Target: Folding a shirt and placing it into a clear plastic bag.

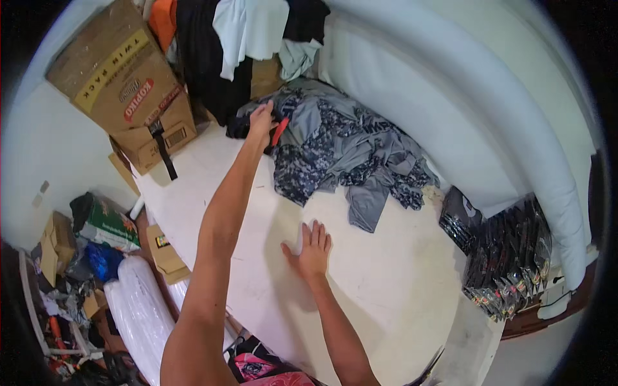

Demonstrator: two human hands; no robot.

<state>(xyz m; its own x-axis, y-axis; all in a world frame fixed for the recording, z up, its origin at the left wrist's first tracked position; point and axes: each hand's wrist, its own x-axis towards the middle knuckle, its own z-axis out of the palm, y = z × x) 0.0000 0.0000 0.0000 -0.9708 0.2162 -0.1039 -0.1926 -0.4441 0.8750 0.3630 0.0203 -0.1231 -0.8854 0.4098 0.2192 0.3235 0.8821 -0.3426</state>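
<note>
Nearest to the person, the right hand (311, 249) lies flat on the white table (386, 289), fingers spread and holding nothing, taking some of the body's weight during a long lean. Keeping that palm planted is a sound way to steady the reach.

Further out, the left arm stretches across the table and the left hand (262, 120) is closed around a red-handled tool (279, 131), possibly scissors or a cutter, though it is too small in this view to be sure. The tool sits at the near left edge of a pile of grey and dark patterned garments (347, 151), touching or just beside the cloth. Lifting it straight up before drawing it back would, in my judgement, keep it from snagging the fabric.

The middle of the table is bare between the two hands, giving open room to pull the arm back. The table's left edge runs close under the outstretched forearm, with cardboard boxes (129, 83) beyond it. To the right, stacks of packaged dark items (508, 257) crowd the far right edge, and hanging clothes (238, 38) close off the back.
</note>
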